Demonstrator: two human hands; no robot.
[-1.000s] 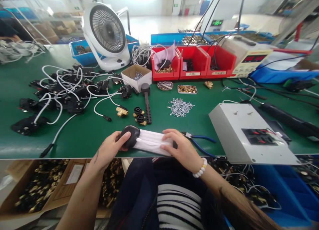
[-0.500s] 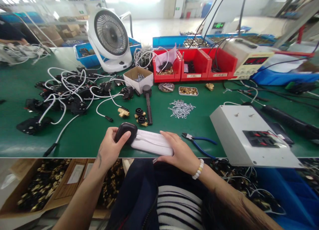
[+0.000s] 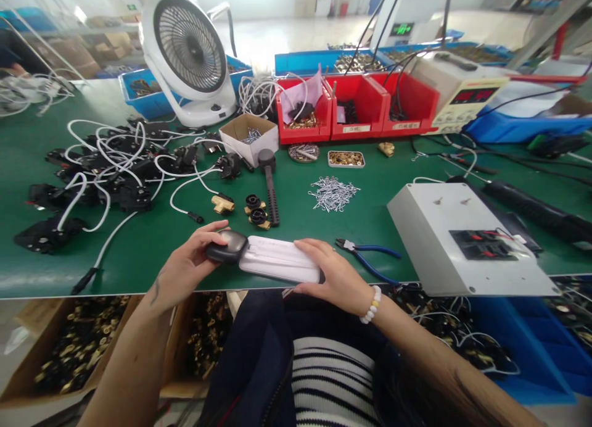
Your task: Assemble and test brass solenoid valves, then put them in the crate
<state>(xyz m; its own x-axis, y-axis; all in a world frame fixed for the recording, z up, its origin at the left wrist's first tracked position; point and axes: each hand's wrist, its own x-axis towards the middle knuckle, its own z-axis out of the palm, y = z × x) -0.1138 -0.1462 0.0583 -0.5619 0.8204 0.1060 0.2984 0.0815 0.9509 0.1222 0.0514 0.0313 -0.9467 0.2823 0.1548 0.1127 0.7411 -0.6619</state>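
Observation:
At the near edge of the green bench, both my hands hold one long object: a white ribbed bar with a black rounded cap on its left end. My left hand is closed around the black cap, thumb on top. My right hand grips the bar's right end, fingers laid over it. The object is lifted slightly off the bench and is level. Blue-handled pliers lie just right of my right hand.
A heap of black plugs with white cables fills the left. Brass fittings, a black ribbed rod and a pile of small metal pins lie ahead. A white test box sits right; fan and red bins stand behind.
The bar has been lifted and brought nearer to me, now level. My left thumb slid over the cap's top. My head view shifted a little.

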